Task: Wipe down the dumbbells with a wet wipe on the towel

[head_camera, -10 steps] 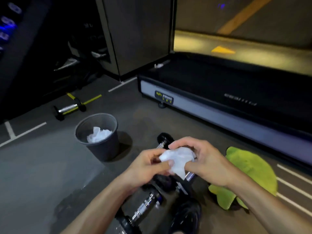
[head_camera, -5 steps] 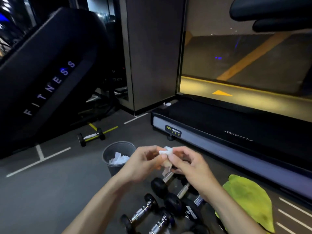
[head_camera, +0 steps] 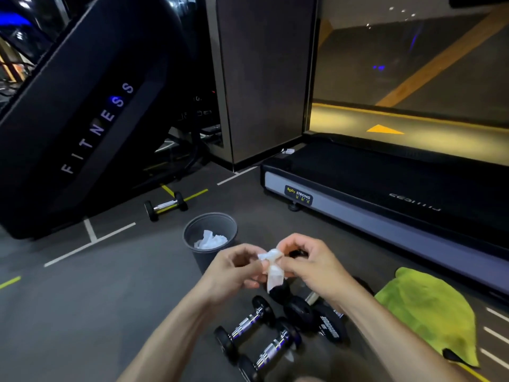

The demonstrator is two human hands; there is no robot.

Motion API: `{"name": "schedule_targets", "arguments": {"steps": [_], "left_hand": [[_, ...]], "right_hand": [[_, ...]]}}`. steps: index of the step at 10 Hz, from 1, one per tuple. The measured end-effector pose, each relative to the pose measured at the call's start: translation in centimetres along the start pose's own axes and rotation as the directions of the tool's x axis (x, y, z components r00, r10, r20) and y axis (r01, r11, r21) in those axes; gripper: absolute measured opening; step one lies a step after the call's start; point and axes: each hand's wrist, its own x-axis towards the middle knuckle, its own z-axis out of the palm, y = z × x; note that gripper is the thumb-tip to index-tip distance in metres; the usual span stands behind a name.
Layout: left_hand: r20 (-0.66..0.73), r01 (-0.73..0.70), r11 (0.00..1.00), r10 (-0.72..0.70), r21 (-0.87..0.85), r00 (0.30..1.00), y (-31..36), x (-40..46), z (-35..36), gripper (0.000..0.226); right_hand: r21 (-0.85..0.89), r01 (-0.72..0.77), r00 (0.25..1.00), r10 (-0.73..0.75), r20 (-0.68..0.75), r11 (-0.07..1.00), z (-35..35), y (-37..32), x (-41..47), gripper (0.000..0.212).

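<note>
Both hands are working at chest height over the dark grey gym floor point(head_camera: 82, 312). The left hand point(head_camera: 234, 268) and the right hand point(head_camera: 311, 266) are each pinching the crumpled white wet wipe point(head_camera: 272, 268) between thumb and fingertips, and its tail is hanging down between them. Below the hands, several black-ended dumbbells point(head_camera: 261, 334) with shiny handles are lying close together on the bare floor. The lime-green towel point(head_camera: 429, 312) is lying just to their right, touching none of them that I can see. A grey bin point(head_camera: 212, 244) holding used white wipes is standing just beyond the left hand. Another dumbbell point(head_camera: 165, 206) is sitting farther back across a yellow floor line. A treadmill point(head_camera: 385, 188) is stretching along the right side, and a big black machine marked FITNESS point(head_camera: 91, 128) is leaning on the left.
</note>
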Motion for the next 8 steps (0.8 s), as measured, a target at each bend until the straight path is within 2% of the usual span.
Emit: {"name": "schedule_targets", "arguments": {"steps": [1, 2, 3, 4, 5, 6, 7, 8], "left_hand": [[-0.128, -0.050, 0.998, 0.044, -0.048, 0.991, -1.9, 1.3, -0.8, 0.009], [-0.206, -0.052, 0.997, 0.040, -0.053, 0.978, -3.6, 2.5, -0.8, 0.013], [-0.286, 0.034, 0.996, -0.058, -0.086, 0.957, -5.8, 4.0, -1.7, 0.018], [-0.431, 0.107, 0.962, -0.210, -0.250, 0.878, -7.8, 6.7, -4.3, 0.016], [-0.558, 0.064, 0.919, -0.290, -0.388, 0.778, -7.8, 10.7, -7.6, 0.016], [-0.622, 0.026, 0.928, -0.269, -0.371, 0.736, -6.3, 15.3, -11.1, 0.019], [-0.581, 0.157, 0.940, -0.312, -0.301, 0.752, -5.6, 18.0, -13.7, 0.030], [-0.591, 0.206, 0.946, -0.317, -0.250, 0.742, -6.4, 17.9, -14.7, 0.039]], "right_hand": [[-0.191, -0.015, 0.986, -0.017, -0.164, 0.981, 1.1, 2.1, 2.4, 0.020], [-0.167, -0.091, 0.973, 0.052, -0.226, 0.982, 2.5, 3.2, 4.7, 0.015], [-0.159, -0.127, 0.985, 0.105, -0.136, 0.979, 3.3, 4.5, 6.8, 0.015], [-0.137, -0.143, 0.990, 0.144, -0.002, 0.980, 2.9, 4.8, 7.7, 0.031], [-0.135, -0.120, 0.993, 0.121, 0.005, 0.984, 1.2, 4.6, 8.4, 0.025], [-0.105, -0.102, 0.994, 0.098, -0.042, 0.989, -1.2, 4.5, 8.9, 0.022], [-0.097, -0.097, 0.992, 0.088, -0.090, 0.991, -3.6, 4.6, 9.2, 0.019], [-0.056, -0.129, 0.981, 0.119, -0.152, 0.990, -5.1, 3.8, 8.9, 0.016]]}}
